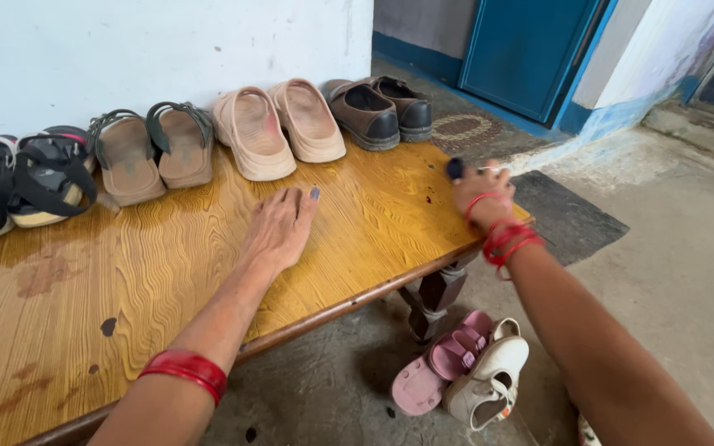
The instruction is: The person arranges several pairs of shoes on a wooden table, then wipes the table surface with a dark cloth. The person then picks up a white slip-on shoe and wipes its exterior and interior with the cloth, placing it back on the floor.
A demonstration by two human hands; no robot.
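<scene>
My left hand (281, 227) lies flat, palm down, on the wooden table (126, 289), fingers pointing toward a pair of beige slides (278, 124). My right hand (483, 192) hovers at the table's right corner, fingers closed around a small dark object (454, 168) that I cannot identify. Along the wall stand a pair of brown shoes (382, 109), a pair of olive strap sandals (152, 150) and a pair of black sandals (18, 182). Red bangles sit on both wrists.
Under the table's right corner lie a pink sandal (440, 372) and a white sandal (489, 380) on the concrete floor. A dark mat (572, 219) lies beyond the corner. A blue door (526, 49) and a patterned doormat (463, 129) are farther back.
</scene>
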